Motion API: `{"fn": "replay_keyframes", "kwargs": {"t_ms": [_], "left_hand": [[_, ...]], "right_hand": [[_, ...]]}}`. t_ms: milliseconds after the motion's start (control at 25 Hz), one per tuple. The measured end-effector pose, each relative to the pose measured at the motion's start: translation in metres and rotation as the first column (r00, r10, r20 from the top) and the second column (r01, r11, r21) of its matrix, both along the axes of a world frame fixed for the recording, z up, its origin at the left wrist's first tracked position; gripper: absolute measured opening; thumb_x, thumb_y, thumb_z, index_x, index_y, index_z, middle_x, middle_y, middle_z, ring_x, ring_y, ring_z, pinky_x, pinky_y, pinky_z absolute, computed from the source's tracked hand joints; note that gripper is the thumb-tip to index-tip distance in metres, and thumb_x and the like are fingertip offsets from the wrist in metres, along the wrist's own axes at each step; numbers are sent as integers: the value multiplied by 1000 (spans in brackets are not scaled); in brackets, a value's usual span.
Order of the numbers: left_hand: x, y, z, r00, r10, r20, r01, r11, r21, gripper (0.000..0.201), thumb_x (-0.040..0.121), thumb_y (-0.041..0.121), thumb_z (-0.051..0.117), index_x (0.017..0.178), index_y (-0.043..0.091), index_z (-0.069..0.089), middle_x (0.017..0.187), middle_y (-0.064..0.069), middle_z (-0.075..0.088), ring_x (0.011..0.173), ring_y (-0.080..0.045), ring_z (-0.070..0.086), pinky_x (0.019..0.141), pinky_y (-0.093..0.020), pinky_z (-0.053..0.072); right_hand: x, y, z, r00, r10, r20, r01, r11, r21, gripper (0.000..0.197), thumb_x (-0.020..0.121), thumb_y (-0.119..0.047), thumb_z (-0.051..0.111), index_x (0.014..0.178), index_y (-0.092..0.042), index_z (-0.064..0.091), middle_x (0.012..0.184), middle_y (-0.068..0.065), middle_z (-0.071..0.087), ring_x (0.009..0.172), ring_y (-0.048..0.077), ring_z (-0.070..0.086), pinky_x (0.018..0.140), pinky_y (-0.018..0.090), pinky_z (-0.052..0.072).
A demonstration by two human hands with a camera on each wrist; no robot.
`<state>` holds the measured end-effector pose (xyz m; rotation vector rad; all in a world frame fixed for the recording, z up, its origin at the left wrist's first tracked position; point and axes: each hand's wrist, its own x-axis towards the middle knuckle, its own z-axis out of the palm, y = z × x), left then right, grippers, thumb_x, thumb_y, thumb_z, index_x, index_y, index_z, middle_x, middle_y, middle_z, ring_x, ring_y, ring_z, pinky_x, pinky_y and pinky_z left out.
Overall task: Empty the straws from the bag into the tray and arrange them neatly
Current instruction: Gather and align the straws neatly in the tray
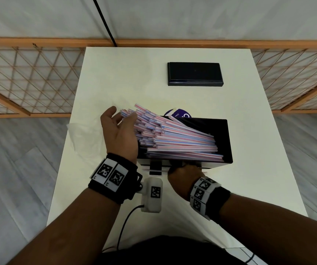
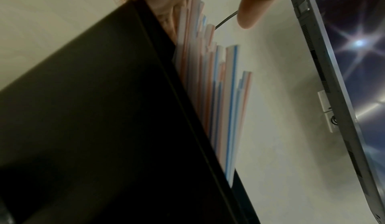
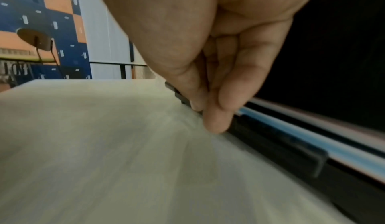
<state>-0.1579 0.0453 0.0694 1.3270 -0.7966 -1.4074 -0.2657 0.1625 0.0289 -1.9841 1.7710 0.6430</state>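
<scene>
At centre frame my left hand (image 1: 118, 131) lies flat and loose against the jutting ends of the straws (image 1: 174, 137); light, slick, easily scattered, best pushed endwise; right hand (image 1: 184, 174) pinches the tray (image 1: 228, 142) rim, lower centre.

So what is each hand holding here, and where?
The right hand grips the black rectangular tray at its near edge. The left hand holds nothing; its open fingers press the ends of the striped plastic straws.
</scene>
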Motion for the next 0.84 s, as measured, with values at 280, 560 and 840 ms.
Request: {"fn": "replay_keyframes", "kwargs": {"t_ms": [280,560,840], "left_hand": [[9,-2,5,997,-61,44,62,998,-20,36,97,4,58,132,8,48,111,-9,60,81,-3,64,74,-15,49],[11,-9,9,996,-82,46,79,995,62,26,86,33,62,110,29,56,110,-3,63,96,-17,61,89,-36,48],[1,-7,5,993,-110,-47,117,971,207,33,93,31,66,120,12,64,114,-8,72,106,-32,70,90,-49,58]], "right_hand": [[-26,28,50,990,-33,140,69,963,-261,15,64,-3,61,73,-14,66,64,5,63,47,29,60,39,30,42],[-62,14,89,959,-191,210,274,814,-513,13,73,-17,74,74,-20,61,68,-2,60,55,32,60,43,28,38],[-62,-13,52,929,-185,321,321,834,-449,19,91,-30,57,82,-15,63,81,6,63,75,35,64,57,39,52]]}}
